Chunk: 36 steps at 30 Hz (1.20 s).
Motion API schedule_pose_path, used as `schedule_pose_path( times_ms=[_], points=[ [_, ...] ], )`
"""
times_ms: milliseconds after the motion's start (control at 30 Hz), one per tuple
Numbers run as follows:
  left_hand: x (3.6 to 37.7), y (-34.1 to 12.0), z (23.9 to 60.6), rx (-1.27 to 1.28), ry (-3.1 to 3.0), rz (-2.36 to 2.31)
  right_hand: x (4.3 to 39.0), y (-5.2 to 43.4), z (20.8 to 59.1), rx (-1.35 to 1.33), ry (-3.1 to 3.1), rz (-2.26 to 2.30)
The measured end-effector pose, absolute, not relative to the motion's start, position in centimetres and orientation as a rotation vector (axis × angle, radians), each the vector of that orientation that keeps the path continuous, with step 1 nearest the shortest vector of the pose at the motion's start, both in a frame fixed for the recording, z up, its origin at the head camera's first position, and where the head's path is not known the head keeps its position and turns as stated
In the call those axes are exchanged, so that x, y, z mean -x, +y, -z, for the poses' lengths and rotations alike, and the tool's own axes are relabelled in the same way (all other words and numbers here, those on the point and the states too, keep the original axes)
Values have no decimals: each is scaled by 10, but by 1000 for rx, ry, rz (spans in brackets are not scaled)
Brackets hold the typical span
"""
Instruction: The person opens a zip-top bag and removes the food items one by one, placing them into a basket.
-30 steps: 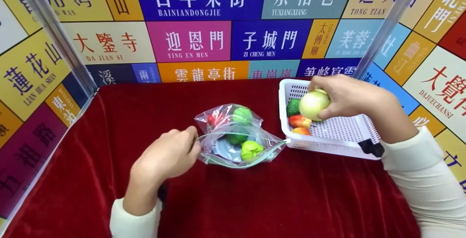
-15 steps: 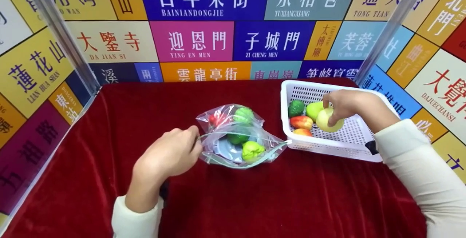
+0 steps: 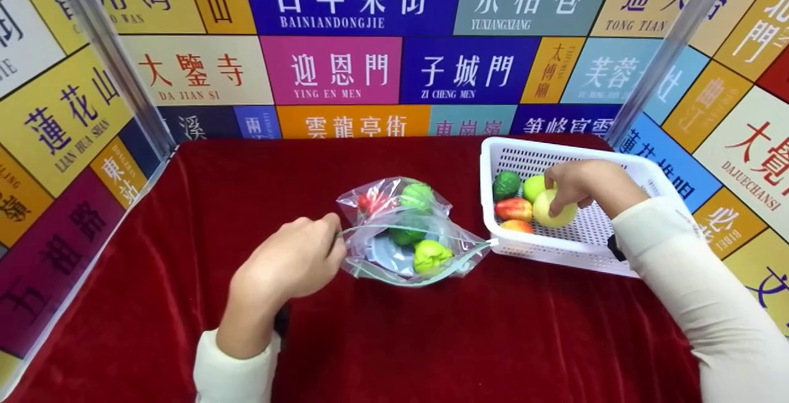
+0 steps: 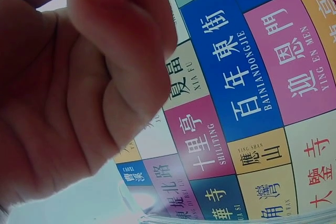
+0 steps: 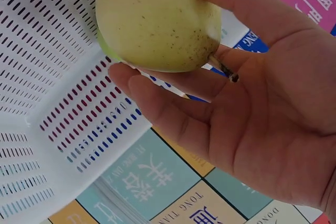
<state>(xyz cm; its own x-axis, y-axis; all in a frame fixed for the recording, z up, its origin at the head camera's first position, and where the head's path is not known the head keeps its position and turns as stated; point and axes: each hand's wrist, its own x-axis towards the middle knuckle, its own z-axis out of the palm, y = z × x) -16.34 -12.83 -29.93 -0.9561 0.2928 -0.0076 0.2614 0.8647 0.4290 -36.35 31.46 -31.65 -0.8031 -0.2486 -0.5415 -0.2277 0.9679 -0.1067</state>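
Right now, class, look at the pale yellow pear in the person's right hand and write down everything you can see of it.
The pear is pale yellow-green, smooth, finely speckled with brown, with a short dark stem. It looks like a plastic model. The right hand grips it from above, fingers curled round it, inside the white perforated basket. It sits beside a green fruit, a red-orange fruit and a dark green one. Whether it rests on the basket floor is unclear.

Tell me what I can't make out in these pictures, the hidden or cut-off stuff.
- Left wrist view: the left hand fills the frame, hiding the bag it pinches.
- Head view: right hand covers part of the pear.
- Right wrist view: basket cut off; other fruit unseen.
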Motion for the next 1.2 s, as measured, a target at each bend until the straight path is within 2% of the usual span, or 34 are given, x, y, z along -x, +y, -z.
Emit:
schedule_pose_path(
  times_ms=[167, 867, 1200],
  points=[
    [164, -129, 300, -448, 2970, -664, 369, 311, 321, 256, 2473, 120],
    [165, -131, 301, -490, 3025, -609, 374, 297, 329, 316, 2481, 79],
    [165, -130, 300, -472, 3004, -621, 367, 292, 312, 363, 2582, 35]
  ],
)
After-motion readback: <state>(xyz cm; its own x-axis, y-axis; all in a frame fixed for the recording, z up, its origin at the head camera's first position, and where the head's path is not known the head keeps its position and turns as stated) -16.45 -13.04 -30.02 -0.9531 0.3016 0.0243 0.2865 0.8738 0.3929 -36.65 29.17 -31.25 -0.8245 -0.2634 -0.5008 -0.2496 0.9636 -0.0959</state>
